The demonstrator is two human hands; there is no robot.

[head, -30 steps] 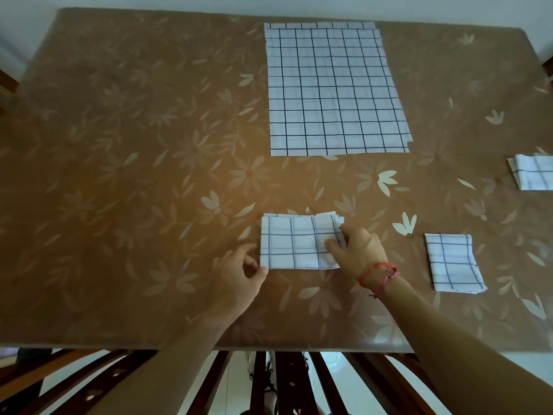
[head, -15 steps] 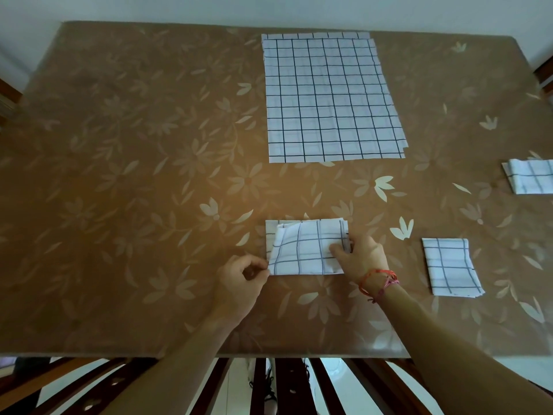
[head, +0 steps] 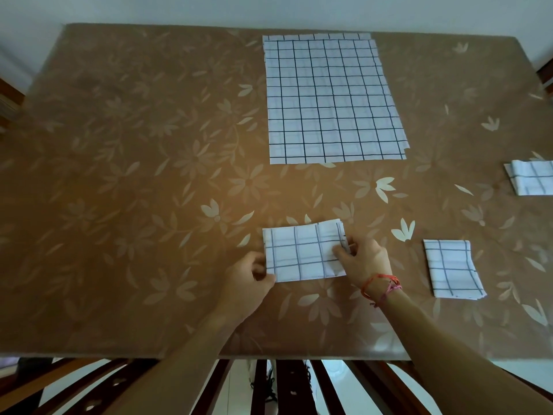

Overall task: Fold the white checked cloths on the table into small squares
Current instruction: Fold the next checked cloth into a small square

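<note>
The half-folded cloth [head: 302, 254] lies near-centre on the tabletop [head: 119, 175], its near-left corner pinched in the grip of the left hand [head: 251, 283], its fanned right edge pinched by the right hand [head: 363, 260]. If either pinch slackens, the loose layers could slide and skew the square.

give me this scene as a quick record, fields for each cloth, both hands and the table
table: brown flowered cover
cloth in work: folded to a rectangle, near centre
left hand: pinches its near left corner
right hand: pinches its right edge
bracelet: red, on the right wrist
flat cloths: unfolded layers, far centre
folded square: right of the hands, untouched
second folded cloth: far right, cut off by the frame
</note>
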